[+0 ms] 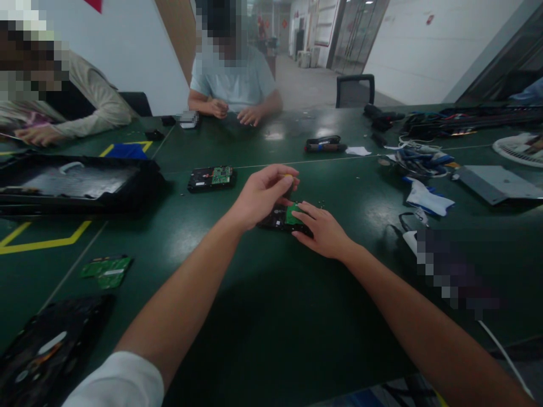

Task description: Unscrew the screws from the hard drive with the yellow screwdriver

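Your left hand (267, 192) has its thumb and fingertips pinched round a small tool (289, 177); a yellow end shows at the thumb, but your fingers hide most of the rest. Your right hand (320, 226) has its fingers loosely spread, palm down, over the right side of the hard drive (276, 219). That drive lies flat just beneath both sets of fingertips: a dark, boxy casing carrying a flat green circuit board (292, 215), both partly covered by your hands. Tiny dark screws (321, 202) are scattered just beyond your right fingers, on the smooth, dully shining green tabletop (237, 254).

Beyond and left of your left fingers sits a second drive (211, 177), its board facing up. Farther left is a deep black tray (85, 183) with a shiny inner floor; nearer you lie an irregular loose green board (108, 271) and a large black drive (55, 339). Well right of your right fingers are a crumpled white-and-blue cloth (428, 198), tangled cables (424, 160) and a bent grey metal sheet (500, 183).
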Available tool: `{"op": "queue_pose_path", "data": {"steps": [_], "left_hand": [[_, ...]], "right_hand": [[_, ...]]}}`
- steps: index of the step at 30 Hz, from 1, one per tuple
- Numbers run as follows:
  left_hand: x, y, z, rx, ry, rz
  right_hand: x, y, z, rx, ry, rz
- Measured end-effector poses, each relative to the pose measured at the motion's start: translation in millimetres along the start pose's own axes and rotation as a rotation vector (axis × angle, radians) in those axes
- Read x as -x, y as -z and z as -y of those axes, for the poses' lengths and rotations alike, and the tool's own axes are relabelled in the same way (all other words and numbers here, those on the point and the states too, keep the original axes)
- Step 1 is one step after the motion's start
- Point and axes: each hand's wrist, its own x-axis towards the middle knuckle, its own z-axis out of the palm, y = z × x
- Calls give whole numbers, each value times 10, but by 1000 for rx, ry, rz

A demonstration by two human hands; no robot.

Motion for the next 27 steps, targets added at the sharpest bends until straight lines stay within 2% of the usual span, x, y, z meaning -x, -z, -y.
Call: {"op": "queue_pose_path", "data": {"steps": [7,18,27], "left_hand": [[-9,-12,33,-24,-7,-34],[-20,-14,125,-5,-59,-10],[-23,4,92,-126,-89,-9]], "right_hand": [[3,-15,-9,-10,14,-22],[-2,8,14,1,3,-12],[3,-1,4,1,2,-14]]}}
